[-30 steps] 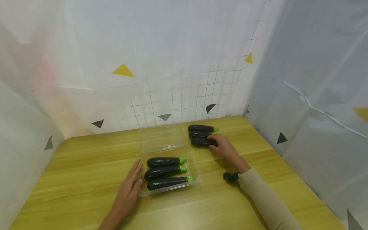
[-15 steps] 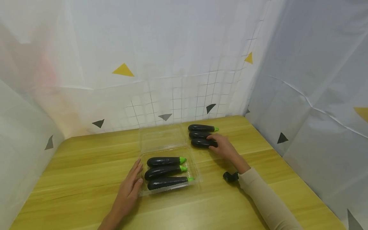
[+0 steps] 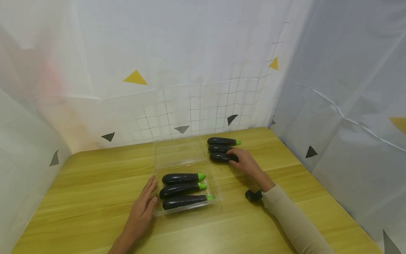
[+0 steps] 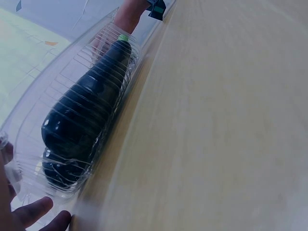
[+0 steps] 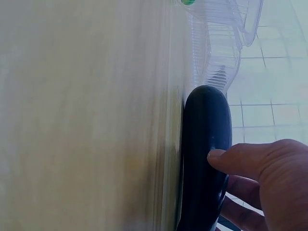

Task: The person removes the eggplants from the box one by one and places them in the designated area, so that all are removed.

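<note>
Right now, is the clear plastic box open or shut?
Open. The box has its lid folded back flat on the table behind it, leaving the three eggplants inside uncovered.

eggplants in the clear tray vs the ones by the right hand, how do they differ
The tray eggplants lie inside the clear clamshell tray, untouched; the loose eggplants lie on the bare table, and the right hand grips the nearest one. The left hand rests on the tray's edge. Both groups: three, dark, green-capped.

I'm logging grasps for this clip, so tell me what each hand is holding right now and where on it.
The right hand grips the nearest loose eggplant at its stem end. The left hand holds nothing; its straight fingers rest against the clear tray.
</note>
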Demonstrator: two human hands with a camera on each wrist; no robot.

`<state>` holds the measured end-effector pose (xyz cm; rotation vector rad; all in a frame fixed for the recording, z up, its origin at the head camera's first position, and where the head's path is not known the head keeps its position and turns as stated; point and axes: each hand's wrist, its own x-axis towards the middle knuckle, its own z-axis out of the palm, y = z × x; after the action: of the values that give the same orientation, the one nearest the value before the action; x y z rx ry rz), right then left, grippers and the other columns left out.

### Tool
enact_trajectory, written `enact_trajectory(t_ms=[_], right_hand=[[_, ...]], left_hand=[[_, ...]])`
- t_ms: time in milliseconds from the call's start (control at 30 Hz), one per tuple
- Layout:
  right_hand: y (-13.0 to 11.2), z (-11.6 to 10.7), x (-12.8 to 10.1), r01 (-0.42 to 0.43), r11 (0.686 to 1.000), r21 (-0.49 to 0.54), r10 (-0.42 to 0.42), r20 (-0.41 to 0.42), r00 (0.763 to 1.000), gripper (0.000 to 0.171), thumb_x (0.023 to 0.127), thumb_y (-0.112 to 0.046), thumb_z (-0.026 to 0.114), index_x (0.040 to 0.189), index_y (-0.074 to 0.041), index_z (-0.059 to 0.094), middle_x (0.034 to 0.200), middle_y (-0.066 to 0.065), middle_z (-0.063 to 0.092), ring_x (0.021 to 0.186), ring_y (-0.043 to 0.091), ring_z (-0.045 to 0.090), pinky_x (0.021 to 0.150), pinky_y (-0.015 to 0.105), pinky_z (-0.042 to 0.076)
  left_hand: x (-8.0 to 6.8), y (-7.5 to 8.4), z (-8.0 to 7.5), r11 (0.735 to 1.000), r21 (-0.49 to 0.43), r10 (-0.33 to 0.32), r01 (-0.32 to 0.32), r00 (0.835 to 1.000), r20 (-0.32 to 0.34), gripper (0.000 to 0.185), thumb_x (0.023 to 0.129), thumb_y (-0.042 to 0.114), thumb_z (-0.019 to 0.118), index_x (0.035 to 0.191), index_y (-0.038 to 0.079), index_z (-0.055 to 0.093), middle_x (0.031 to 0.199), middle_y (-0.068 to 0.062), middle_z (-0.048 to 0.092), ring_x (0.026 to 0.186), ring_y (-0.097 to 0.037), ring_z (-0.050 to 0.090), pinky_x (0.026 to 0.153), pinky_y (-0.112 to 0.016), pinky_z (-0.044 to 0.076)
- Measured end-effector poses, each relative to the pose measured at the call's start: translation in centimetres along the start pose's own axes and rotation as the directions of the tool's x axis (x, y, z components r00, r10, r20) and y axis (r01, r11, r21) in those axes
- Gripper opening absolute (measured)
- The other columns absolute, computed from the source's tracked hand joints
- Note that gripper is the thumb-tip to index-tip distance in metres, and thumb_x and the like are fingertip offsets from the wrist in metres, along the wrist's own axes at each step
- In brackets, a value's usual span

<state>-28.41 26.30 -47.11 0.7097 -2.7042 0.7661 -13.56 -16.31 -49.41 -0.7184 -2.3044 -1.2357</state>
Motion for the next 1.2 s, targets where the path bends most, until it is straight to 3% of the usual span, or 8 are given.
enact_trajectory(t_ms=[633, 900, 1200], right_hand=[[-0.4, -0.2, -0.1, 0.022, 1.000, -0.005, -0.022, -0.003, 1.000, 0.037, 0.090, -0.004, 0.080, 0.125, 0.002, 0.069, 0.126, 0.019, 0.069, 0.120, 0.040, 0.062, 0.102, 0.055, 0.049], [-2.2, -0.9, 0.2, 0.006, 1.000, 0.009, -0.005, -0.027, 1.000, 0.036, 0.094, -0.010, 0.078, 0.128, 0.000, 0.069, 0.129, 0.017, 0.068, 0.122, 0.037, 0.061, 0.103, 0.054, 0.049], [-5.1, -1.3, 0.5, 0.113, 0.992, 0.056, -0.109, -0.072, 0.991, 0.033, 0.092, -0.009, 0.080, 0.123, -0.001, 0.071, 0.125, 0.015, 0.070, 0.121, 0.035, 0.062, 0.103, 0.053, 0.049]], left_hand=[[0.1, 0.3, -0.1, 1.000, 0.004, -0.003, 0.003, 1.000, 0.004, 0.050, 0.102, -0.006, 0.054, 0.151, -0.011, 0.044, 0.164, -0.021, 0.035, 0.141, -0.037, 0.043, 0.117, -0.016, 0.021], [0.1, 0.3, -0.1, 1.000, 0.001, -0.007, 0.007, 1.000, 0.005, 0.051, 0.102, -0.006, 0.054, 0.151, -0.010, 0.044, 0.164, -0.020, 0.035, 0.135, -0.038, 0.050, 0.115, -0.014, 0.023], [0.1, 0.3, -0.1, 1.000, -0.008, -0.004, 0.004, 1.000, 0.006, 0.055, 0.101, -0.007, 0.054, 0.155, -0.005, 0.043, 0.163, -0.022, 0.035, 0.134, -0.039, 0.051, 0.114, -0.013, 0.024]])
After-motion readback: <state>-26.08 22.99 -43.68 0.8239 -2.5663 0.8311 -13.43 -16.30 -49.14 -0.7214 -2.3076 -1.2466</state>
